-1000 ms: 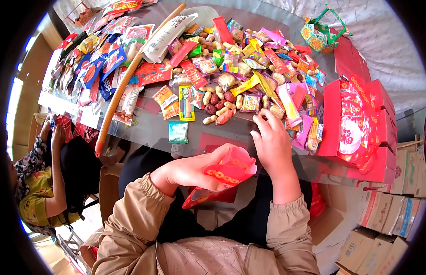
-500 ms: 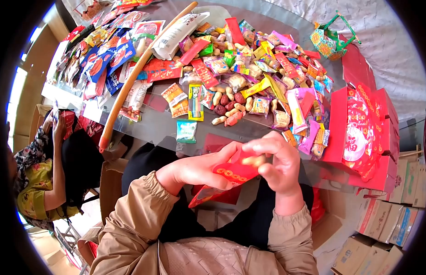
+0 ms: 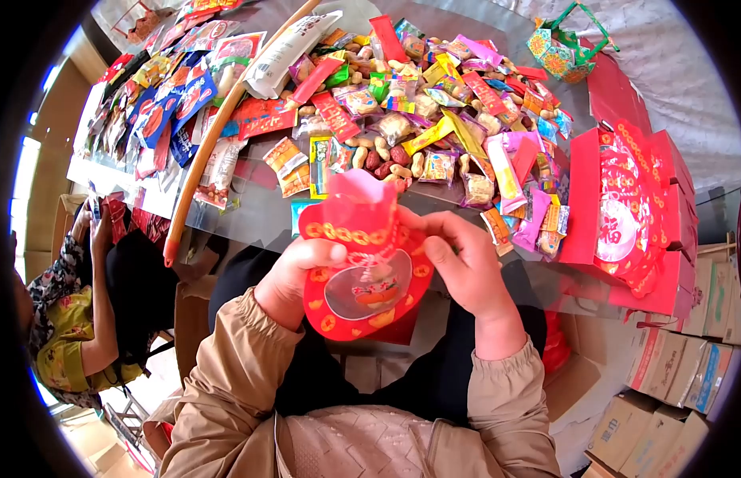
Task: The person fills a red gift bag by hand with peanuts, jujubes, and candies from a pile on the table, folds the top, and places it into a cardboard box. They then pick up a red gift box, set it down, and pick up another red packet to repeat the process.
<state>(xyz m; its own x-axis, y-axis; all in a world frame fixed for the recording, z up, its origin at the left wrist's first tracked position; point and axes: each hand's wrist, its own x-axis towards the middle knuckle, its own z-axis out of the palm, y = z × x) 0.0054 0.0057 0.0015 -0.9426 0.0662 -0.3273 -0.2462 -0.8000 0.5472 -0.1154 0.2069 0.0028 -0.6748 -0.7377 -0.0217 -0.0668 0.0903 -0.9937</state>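
Observation:
A red bag (image 3: 370, 275) with gold coin patterns and an oval clear window is upright in front of me, above my lap. My left hand (image 3: 295, 275) grips its left side, the thumb lying across the front. On the right, my right hand (image 3: 458, 259) pinches the bag's edge near the neck with curled fingers. The top of the bag flares outward. Just behind it on the glass table lie peanuts and red dates (image 3: 382, 163), partly hidden by the bag, with a heap of wrapped sweets (image 3: 434, 99) beyond.
An orange stick (image 3: 211, 135) separates the sweets from snack packets (image 3: 167, 103) at left. A red box (image 3: 582, 199) of flat red bags stands at right, a green basket (image 3: 566, 52) behind. Another person (image 3: 84, 319) sits at left. Cardboard boxes (image 3: 665, 366) fill the lower right.
The red bag has turned upright, its window side now showing, and risen toward the table. My right hand has moved from over its opening to its edge. The view has shifted slightly.

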